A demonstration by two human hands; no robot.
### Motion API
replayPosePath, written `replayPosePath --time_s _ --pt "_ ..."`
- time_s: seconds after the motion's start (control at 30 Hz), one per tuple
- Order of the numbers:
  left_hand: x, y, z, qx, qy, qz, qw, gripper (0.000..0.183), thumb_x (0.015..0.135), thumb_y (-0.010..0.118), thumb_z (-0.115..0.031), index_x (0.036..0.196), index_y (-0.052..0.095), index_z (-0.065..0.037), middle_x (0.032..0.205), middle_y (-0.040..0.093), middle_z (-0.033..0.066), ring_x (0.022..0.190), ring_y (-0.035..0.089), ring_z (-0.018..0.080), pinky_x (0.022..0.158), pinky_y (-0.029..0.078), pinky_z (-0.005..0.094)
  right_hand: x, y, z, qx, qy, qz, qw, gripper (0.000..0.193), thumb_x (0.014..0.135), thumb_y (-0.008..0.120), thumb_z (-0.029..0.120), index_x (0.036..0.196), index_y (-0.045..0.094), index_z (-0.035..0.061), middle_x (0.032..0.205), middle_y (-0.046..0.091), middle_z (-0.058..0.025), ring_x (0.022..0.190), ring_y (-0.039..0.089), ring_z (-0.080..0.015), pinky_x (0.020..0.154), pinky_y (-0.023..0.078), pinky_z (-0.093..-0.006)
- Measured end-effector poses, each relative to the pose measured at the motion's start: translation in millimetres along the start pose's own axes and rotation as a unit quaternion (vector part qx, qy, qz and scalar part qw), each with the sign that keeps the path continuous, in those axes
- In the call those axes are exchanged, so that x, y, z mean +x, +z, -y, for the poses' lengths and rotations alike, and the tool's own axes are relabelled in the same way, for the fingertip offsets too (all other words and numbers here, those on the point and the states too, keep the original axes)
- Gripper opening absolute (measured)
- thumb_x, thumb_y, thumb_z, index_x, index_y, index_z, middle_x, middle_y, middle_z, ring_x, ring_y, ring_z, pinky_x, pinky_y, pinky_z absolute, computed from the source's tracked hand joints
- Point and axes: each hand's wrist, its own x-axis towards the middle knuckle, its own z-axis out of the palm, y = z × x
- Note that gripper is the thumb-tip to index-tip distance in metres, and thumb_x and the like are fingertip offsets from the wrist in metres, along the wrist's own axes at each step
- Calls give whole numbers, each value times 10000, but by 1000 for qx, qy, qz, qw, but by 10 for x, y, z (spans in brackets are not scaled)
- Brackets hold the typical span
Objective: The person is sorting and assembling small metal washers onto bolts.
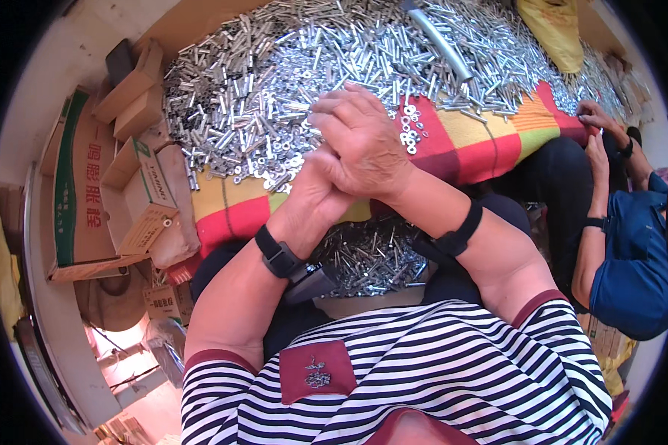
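My right hand (367, 141) lies over my left hand (315, 189), the two pressed together above the near edge of a heap of metal parts. Curled fingers show on the right hand; those of the left are mostly covered by it. Whatever is between the palms is hidden. Silvery bolts and sleeves (237, 104) spread beyond my hands, with loose washers (282, 174) close by the left one. More washers (410, 130) lie to the right on a checked cloth (490, 148). Below my wrists, a container in my lap holds bolts (378, 259).
Open cardboard boxes (89, 193) stand on the left. A metal tube (441, 44) rests across the heap, near a yellow bag (557, 33). At the right sits another person in a blue shirt (631, 252), hands at the cloth's edge.
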Motion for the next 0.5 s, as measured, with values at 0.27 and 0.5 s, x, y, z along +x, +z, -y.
replayPosePath --time_s 0.27,0.5 --pt "71 -4 -444 115 -39 -151 981 209 944 523 -226 797 496 -79 645 514 31 536 491 150 461 392 273 49 -281 682 208 109 33 972 191 763 673 52 943 614 23 834 600 -124 737 583 -299 660 469 -371" --pt "101 -113 -517 125 57 -128 982 129 915 568 -149 823 511 -79 664 478 6 504 400 69 387 267 193 210 -329 1114 158 129 226 953 222 761 713 165 885 596 23 825 589 -148 782 601 -337 664 474 -407"
